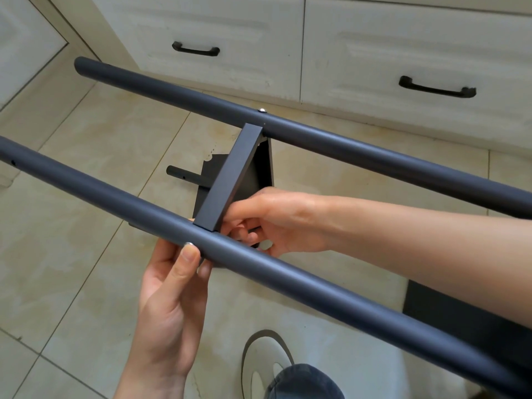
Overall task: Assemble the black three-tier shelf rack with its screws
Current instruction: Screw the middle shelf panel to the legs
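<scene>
Two long dark tubes run across the view: the far tube [345,142] and the near tube [288,272]. A flat black shelf panel [230,177] spans between them. A silver screw [262,110] sits in the far tube above the panel's end. My left hand [169,300] reaches up under the near tube, its thumb tip pressing a small silver screw head [188,243] on the tube. My right hand [273,223] comes in from the right, fingers curled around the panel's edge where it meets the near tube; what the fingertips hold is hidden.
White cabinet drawers with black handles [195,49] stand behind. A third short tube end [184,174] shows below the panel over the beige tiled floor. Another black panel [460,312] lies on the floor at the right. A slipper [264,358] and a knee are at the bottom.
</scene>
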`<state>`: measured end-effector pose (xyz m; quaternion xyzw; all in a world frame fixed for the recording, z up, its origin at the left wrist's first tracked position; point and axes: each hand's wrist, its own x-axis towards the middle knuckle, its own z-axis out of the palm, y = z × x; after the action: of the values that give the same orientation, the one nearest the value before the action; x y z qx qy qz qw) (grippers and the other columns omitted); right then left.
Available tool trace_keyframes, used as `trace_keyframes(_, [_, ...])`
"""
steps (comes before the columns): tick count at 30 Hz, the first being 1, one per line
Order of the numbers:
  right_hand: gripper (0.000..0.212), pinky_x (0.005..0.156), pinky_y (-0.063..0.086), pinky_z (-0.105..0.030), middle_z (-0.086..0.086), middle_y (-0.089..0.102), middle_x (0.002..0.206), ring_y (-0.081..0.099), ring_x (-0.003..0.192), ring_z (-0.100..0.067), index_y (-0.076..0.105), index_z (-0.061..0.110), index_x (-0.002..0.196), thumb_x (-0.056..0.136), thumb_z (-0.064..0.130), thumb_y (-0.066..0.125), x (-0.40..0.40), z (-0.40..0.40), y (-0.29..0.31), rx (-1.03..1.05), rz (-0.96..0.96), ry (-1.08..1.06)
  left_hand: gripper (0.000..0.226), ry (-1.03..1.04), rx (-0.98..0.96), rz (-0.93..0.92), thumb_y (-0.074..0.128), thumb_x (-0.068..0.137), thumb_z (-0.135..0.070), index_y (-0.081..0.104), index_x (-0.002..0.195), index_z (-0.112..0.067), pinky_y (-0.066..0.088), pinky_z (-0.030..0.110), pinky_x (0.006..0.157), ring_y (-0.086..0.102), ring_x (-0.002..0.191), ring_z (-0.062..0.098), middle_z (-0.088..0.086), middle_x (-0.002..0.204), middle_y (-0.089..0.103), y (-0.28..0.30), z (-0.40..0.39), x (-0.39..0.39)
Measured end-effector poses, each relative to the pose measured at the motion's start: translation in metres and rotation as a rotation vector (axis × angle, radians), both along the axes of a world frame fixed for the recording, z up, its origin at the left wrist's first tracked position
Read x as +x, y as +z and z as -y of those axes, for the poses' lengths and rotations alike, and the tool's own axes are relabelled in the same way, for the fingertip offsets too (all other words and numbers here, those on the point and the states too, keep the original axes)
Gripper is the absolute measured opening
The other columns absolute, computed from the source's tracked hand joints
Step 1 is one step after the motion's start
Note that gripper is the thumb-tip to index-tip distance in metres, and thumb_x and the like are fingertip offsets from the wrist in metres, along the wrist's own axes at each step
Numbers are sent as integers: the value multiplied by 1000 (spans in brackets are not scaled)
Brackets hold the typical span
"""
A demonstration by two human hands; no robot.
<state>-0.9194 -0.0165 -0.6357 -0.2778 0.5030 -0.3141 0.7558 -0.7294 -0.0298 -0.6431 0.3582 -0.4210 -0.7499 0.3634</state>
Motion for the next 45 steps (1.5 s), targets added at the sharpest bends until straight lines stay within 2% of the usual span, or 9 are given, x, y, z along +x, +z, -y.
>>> trace_keyframes(4, [40, 83, 31, -37, 7, 54, 60, 42, 62, -9, 67, 23, 56, 95, 21, 59, -3, -1, -1, 0, 94, -31, 55, 4, 10, -13, 93, 62, -48, 76, 110, -28, 56, 26, 88, 71, 104, 18, 2, 108, 73, 0, 0, 0])
trace_keyframes(9, [42, 81, 32, -35, 7, 50, 60, 40, 63, -10, 69, 23, 53, 94, 28, 58, 0, -1, -2, 14, 19, -5, 57, -7, 6, -20, 91, 66, -47, 73, 114, -23, 57, 29, 90, 72, 105, 23, 7, 110, 74, 1, 0, -1])
trace_keyframes(14, [36, 75, 33, -32, 7, 57, 62, 45, 62, -10, 66, 21, 60, 94, 20, 59, -2, -2, -4, 9, 150, -58, 50, -13, 3, -31, 91, 67, -45, 75, 111, -26, 57, 26, 87, 73, 101, 19, 3, 107, 75, 1, -1, -1])
trace_keyframes(18, [40, 80, 30, -35, 5, 51, 60, 41, 60, -9, 69, 21, 56, 94, 24, 59, 1, 0, -5, 3, 60, -30, 61, 11, 21, 1, 95, 60, -49, 74, 112, -24, 56, 32, 96, 69, 107, 25, 8, 110, 71, -2, 0, 1])
trace_keyframes(23, [35, 74, 34, -31, 6, 58, 62, 47, 61, -10, 66, 20, 61, 95, 18, 59, -1, -2, -4, 17, 161, -51, 57, 5, 5, -2, 95, 59, -50, 76, 109, -28, 56, 31, 94, 70, 104, 20, 3, 106, 71, -3, 1, 1])
trace_keyframes(28, [43, 78, 32, -31, 6, 54, 59, 43, 63, -9, 69, 20, 54, 96, 22, 59, -2, -3, -5, -3, 110, -40, 55, -3, 12, -29, 93, 64, -47, 75, 112, -26, 56, 29, 92, 72, 105, 22, 5, 108, 74, -1, 0, 0])
trace_keyframes(32, [38, 72, 33, -30, 6, 56, 58, 47, 59, -8, 65, 18, 58, 95, 17, 59, -1, -3, -4, -5, 149, -64, 46, -18, -1, -46, 89, 69, -44, 75, 110, -27, 58, 27, 86, 75, 99, 21, 3, 105, 76, 1, -1, -2])
trace_keyframes(37, [48, 74, 32, -31, 5, 49, 58, 42, 58, -9, 66, 20, 48, 95, 21, 57, 2, 0, -3, -2, 73, -34, 56, -4, 17, -30, 90, 69, -45, 70, 116, -21, 57, 28, 88, 74, 102, 24, 7, 108, 75, 2, -1, -1])
trace_keyframes(45, [32, 76, 41, -31, 2, 61, 70, 49, 66, -10, 69, 19, 64, 95, 18, 60, 3, -4, -8, -8, 175, -83, 54, -3, 16, -9, 92, 66, -46, 74, 113, -26, 58, 31, 90, 74, 100, 25, 5, 105, 75, 0, 0, -1])
